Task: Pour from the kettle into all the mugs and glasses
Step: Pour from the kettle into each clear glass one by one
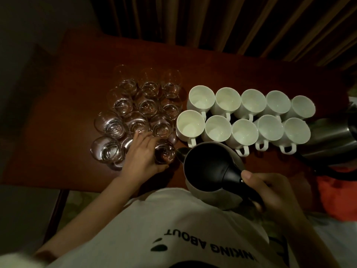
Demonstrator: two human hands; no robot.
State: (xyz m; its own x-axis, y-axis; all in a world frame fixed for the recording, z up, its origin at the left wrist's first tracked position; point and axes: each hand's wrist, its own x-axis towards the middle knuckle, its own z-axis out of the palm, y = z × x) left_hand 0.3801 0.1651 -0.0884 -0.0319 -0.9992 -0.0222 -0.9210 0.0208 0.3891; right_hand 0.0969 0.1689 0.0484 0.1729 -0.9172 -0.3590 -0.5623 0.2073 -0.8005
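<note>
My left hand [142,153] steadies the nearest glass [164,154] while my right hand [270,192] grips the kettle [209,167] handle, spout aimed at its rim.

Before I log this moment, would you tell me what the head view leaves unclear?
- Middle glass of the near row: mostly hidden under the left hand.
- Second kettle: cut off by the right edge.
- Fill of the white mugs: too dim to judge.
- Kettle handle: covered by the right hand.
</note>
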